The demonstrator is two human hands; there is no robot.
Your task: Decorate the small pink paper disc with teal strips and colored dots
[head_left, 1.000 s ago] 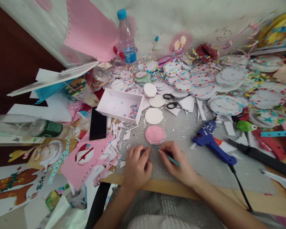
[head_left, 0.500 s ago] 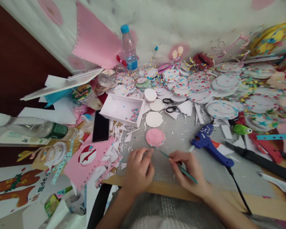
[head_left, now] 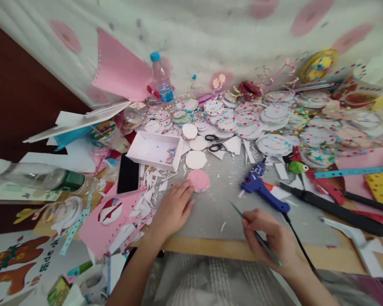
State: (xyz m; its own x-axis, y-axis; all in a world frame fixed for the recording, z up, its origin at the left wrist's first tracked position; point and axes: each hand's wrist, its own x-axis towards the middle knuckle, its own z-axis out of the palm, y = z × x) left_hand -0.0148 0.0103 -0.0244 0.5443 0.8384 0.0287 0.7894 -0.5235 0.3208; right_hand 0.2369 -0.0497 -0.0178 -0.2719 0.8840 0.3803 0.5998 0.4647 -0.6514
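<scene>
My left hand [head_left: 174, 208] lies low over the mat with its fingers stretched out, the fingertips at the left edge of a pink paper disc [head_left: 198, 180]. Small coloured dots show along that disc's lower rim. In my right hand [head_left: 270, 231] is a slim green pointed tool [head_left: 264, 246], held like a pen with its tip toward the upper left, apart from the disc. Whether it is a pair of tweezers or a single stick I cannot tell. Just beyond the pink disc lies a white disc [head_left: 195, 160].
A white box [head_left: 143, 148] holding small dots stands behind my left hand, beside a phone [head_left: 128, 173]. Black-handled scissors [head_left: 215, 147] lie behind the discs. A blue glue gun [head_left: 258, 185] with a cord lies at right. Decorated discs [head_left: 276, 144] pile along the back.
My right hand has drawn back to the right with the green tool, away from the pink disc. My left hand has spread flatter, its fingertips now at the disc's left edge. The view has shifted.
</scene>
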